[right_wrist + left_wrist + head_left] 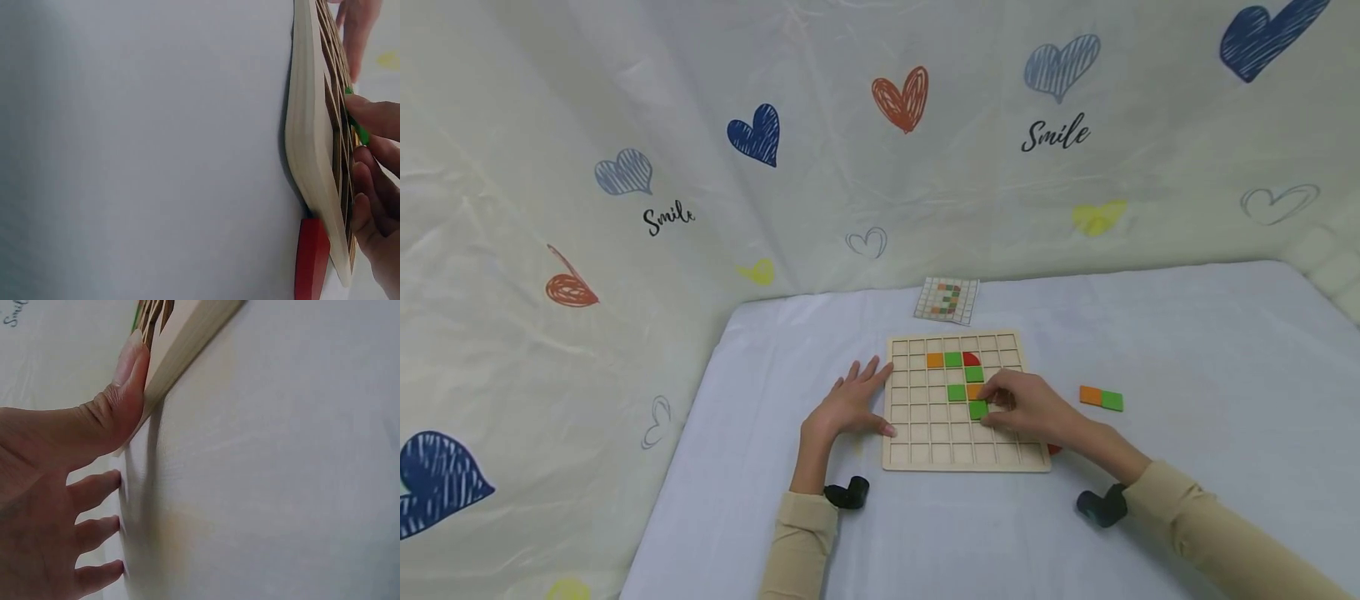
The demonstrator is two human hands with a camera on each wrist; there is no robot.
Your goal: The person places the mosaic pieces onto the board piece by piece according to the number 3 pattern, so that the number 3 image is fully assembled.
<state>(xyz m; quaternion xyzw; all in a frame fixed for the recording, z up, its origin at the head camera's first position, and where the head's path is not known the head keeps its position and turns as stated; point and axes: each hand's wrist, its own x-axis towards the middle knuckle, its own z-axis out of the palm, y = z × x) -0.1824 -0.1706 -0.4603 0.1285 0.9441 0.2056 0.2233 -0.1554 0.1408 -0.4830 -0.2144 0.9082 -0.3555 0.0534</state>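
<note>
A wooden grid board [928, 454] lies on the white cloth. My left hand [847, 404] has its fingers spread at the board's left edge, with the thumb [131, 365] on the rim. Over the board, my right hand [1030, 407] pinches a green square tile [977, 410] between thumb and fingers, low at the grid in the right wrist view. An orange tile [974, 391] sits just above it, partly behind the fingers. Left of that is another green tile [956, 392]. The upper cells hold an orange tile [935, 360], green tiles [952, 359] [973, 374] and a red quarter-round tile [972, 358].
Behind the board lies a pattern card [947, 301] printed with a coloured grid. To the right, an orange tile [1091, 395] and a green tile [1112, 401] lie side by side. A red piece [310, 259] rests against the board's right side, mostly under my right wrist.
</note>
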